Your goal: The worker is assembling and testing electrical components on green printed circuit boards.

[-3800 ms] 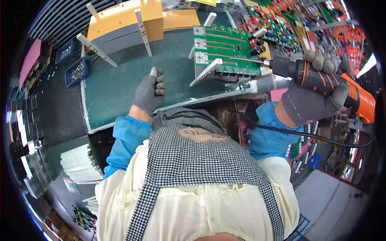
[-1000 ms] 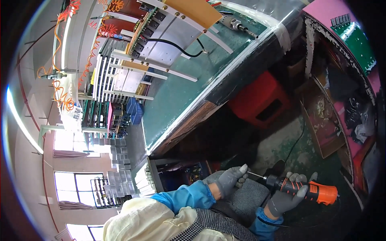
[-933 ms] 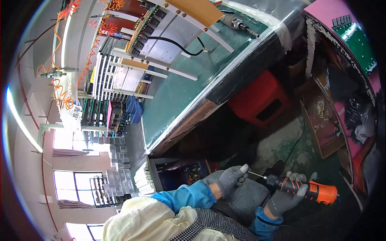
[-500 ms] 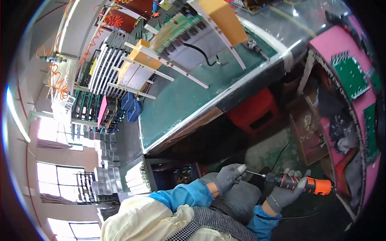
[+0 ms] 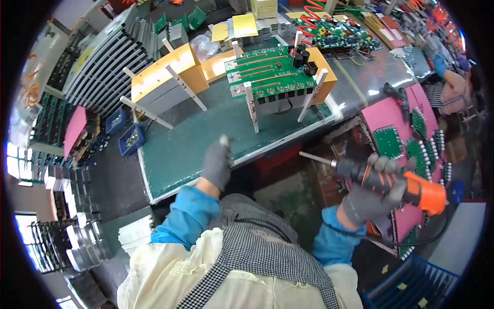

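My right hand [image 5: 365, 205], in a grey glove, is wrapped round a black and orange electric screwdriver [image 5: 381, 181], whose long metal bit points left toward the bench. My left hand [image 5: 217, 165], gloved too, is raised over the front edge of the green mat [image 5: 190, 149]. Its fingertips are drawn together; anything between them is too small to make out. Ahead of it stands a green circuit board [image 5: 272, 74] with copper-coloured strips and black capacitors, on a frame with white posts [image 5: 252, 105]. Neither hand touches the board.
Left of the board stands a second white-post frame [image 5: 177, 82] with a yellow block. Blue bins [image 5: 131, 140] hold small parts. Green boards [image 5: 387, 141] lie on pink sheets [image 5: 375, 116] at the right. A blue rack [image 5: 406, 283] is low right. Another person [image 5: 453, 92] sits far right.
My view has turned toward the bench. The hands have come apart: the left has left the screwdriver's bit and reached over the mat, while the right still grips the tool.
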A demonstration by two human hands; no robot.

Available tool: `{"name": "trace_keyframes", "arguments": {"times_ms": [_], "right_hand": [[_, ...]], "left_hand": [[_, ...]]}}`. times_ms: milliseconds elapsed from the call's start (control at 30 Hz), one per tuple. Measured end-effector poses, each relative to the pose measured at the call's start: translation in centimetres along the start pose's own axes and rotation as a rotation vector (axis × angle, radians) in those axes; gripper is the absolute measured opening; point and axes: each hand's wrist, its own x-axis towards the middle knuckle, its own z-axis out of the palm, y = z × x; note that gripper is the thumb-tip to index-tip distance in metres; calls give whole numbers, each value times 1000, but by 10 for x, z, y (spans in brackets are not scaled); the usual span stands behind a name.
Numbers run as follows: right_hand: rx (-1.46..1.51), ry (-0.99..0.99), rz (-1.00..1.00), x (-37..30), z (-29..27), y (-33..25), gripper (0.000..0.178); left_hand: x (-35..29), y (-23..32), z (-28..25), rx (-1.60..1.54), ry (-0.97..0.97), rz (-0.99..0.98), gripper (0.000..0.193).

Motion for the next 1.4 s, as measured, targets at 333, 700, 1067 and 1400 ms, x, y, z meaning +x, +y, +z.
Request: {"name": "trace_keyframes", "arguments": {"times_ms": [333,700,1067,1400], "right_hand": [[-30,-367,-83,65,150,39,45],[-4,-518,-4,104,187,95,16],[124,-673,132,111,175,114,20],[-149,-689,139,101,198,105,22]], "left_hand": [[82,135,58,3,-395,-41,30],[59,114,84,78,-307,175,42],[62,109,84,104,-284,178,41],[71,102,80,169,-270,259,38]]}}
